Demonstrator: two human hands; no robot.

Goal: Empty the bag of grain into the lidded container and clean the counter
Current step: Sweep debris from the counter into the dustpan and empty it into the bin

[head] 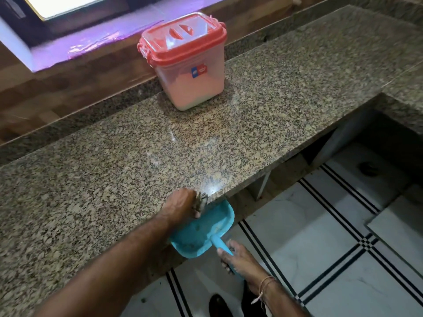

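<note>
A clear plastic container (191, 85) with a red lid clipped on stands at the back of the speckled granite counter (114, 170), whitish grain filling most of it. My left hand (180, 205) rests at the counter's front edge, closed on a small dark brush (202, 200) whose bristles touch the edge. Just below that edge my right hand (235, 255) grips the handle of a blue dustpan (203, 232), held level under the brush. A few specks lie in the pan. No grain bag is in view.
A wooden backsplash and a purple windowsill (91, 46) run behind the counter. The counter turns a corner at the right. Below are an open recess under the slab and a white tiled floor (320, 236) with black stripes. A dark shoe (217, 305) shows at the bottom.
</note>
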